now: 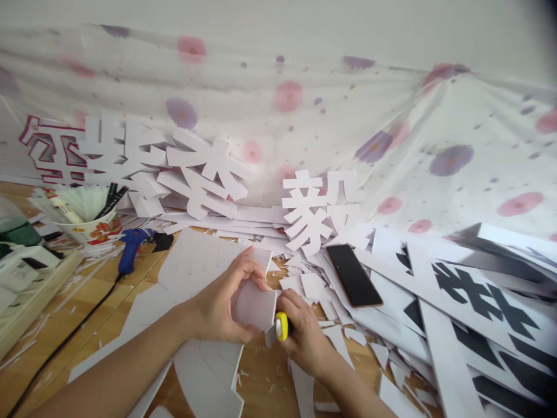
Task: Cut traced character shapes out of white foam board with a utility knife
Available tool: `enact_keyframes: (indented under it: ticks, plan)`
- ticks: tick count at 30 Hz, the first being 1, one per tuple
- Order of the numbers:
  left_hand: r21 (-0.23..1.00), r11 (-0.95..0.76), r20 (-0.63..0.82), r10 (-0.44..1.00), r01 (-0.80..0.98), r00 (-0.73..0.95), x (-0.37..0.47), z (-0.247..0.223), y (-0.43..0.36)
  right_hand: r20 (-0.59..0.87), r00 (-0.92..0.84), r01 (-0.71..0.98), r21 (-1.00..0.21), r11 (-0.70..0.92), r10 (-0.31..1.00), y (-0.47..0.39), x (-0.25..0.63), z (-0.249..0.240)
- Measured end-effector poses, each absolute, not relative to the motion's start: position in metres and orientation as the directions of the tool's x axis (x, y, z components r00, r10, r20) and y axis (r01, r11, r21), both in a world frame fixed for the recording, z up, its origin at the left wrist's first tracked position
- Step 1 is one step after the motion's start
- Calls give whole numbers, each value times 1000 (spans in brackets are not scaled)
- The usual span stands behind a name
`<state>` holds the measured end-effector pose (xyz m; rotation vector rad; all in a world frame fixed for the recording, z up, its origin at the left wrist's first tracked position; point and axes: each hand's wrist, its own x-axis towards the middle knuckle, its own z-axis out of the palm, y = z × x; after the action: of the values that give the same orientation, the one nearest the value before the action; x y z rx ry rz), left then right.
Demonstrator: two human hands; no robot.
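Near the middle of the view, my left hand (221, 305) is closed round a small white foam board piece (255, 306), thumb below and fingers above. My right hand (300, 331) grips a yellow utility knife (282, 326). Its blade (270, 337) sits at the lower right edge of the piece; whether it touches I cannot tell. Under both hands lie larger white boards (209, 371) with faint drawn lines. White scraps (313, 285) are scattered just past my right hand.
A blue glue gun (130, 249) with a black cord lies left, beside a paper cup (89, 229) of sticks and pens. A power strip (39, 296) is at far left. Cut-out characters (307, 212) lean at the back. A phone (354, 274) rests on boards (456, 313) at right.
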<state>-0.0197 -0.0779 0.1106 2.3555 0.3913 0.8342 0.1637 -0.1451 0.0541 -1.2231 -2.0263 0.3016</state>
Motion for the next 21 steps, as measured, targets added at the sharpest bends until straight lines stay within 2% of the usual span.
enact_keyframes:
  ticks: [3,13,21]
  plan:
    - [620,-783,486,424,40,764,-18,111,-78,470,-311,652,-527,545,826,-148,161,58]
    - [640,-768,513,436,9,739,-14,106,-80,495,-246,685,-520,511,834,-138,170,46]
    - [647,-762,501,420,-5,757,-14,108,-82,483,-275,693,-499,520,831,-143,167,52]
